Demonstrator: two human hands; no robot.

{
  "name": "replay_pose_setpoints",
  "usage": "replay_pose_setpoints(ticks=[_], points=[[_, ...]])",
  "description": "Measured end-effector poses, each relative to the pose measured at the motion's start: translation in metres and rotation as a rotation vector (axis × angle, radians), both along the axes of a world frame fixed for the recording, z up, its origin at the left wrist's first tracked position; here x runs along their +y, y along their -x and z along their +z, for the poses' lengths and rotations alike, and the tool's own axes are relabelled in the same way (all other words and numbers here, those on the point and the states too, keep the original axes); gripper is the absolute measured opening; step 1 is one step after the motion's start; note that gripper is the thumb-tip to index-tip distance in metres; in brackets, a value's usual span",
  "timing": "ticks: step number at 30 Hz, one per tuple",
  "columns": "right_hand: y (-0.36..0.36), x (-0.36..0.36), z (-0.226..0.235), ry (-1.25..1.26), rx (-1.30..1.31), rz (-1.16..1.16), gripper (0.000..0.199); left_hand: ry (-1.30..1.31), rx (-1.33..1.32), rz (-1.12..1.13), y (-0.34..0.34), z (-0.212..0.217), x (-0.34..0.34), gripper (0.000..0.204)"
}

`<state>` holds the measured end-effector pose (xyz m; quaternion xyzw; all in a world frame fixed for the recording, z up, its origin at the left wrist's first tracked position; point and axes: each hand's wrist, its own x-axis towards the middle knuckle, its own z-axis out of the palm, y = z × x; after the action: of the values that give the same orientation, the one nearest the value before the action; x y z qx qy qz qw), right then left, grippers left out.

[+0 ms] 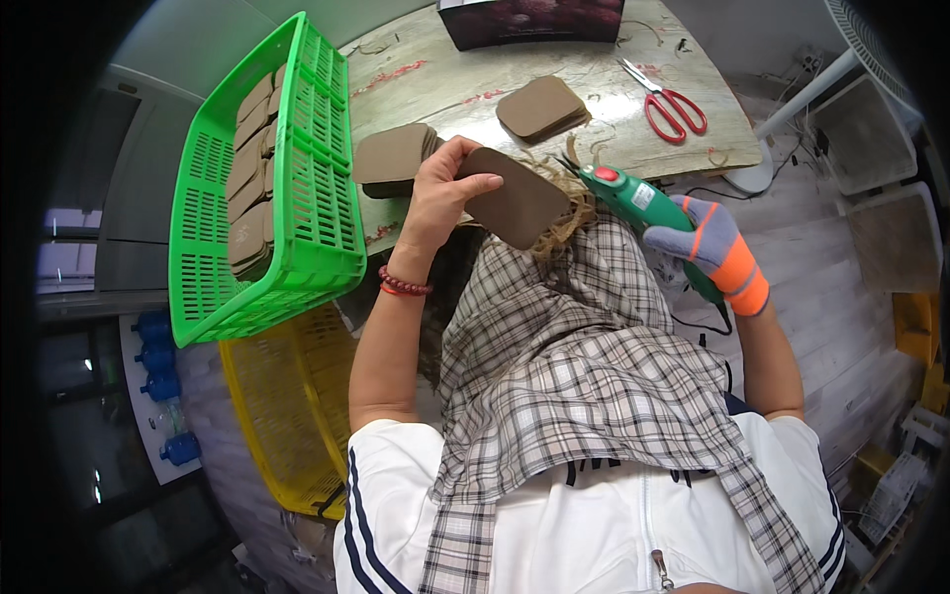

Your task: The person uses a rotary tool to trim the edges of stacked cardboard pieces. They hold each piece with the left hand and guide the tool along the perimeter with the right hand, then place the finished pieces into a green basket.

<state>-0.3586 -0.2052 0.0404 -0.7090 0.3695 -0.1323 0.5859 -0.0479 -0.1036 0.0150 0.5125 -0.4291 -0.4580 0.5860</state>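
My bare left hand (440, 198) pinches a flat brown pad (520, 203) with rounded corners between thumb and fingers. Loose tan fibres (566, 213) hang along the pad's right edge. In a grey and orange glove, my right hand (714, 257) grips a green handheld electric cutter (633, 195) with a red button. The cutter's dark tip points left, close to the fibres; whether it touches them I cannot tell. One stack of brown pads (391, 153) lies behind my left hand, and another stack (539, 104) sits farther back on the table (416, 64).
Red-handled scissors (676, 111) lie at the table's right. A dark box (529, 22) stands at the back. To the left is a green crate (322, 233) holding brown pads, above a yellow crate (259, 396). A fan (876, 45) stands at right; a cord trails from the cutter.
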Motion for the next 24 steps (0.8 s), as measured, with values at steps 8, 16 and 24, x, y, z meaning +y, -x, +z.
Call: replay_pose_setpoints(ticks=[8, 16, 24], points=[[0.005, 0.011, 0.004, -0.061, 0.008, -0.018, 0.032, 0.131, -0.023, 0.184, -0.025, 0.005, 0.007, 0.022], [0.011, 0.009, -0.011, -0.064, 0.004, -0.078, 0.035, 0.032, -0.335, 0.732, -0.138, -0.011, 0.016, 0.032], [0.015, 0.003, -0.031, -0.078, 0.018, -0.149, 0.036, -0.025, -1.582, 0.906, -0.075, -0.001, -0.025, 0.041]])
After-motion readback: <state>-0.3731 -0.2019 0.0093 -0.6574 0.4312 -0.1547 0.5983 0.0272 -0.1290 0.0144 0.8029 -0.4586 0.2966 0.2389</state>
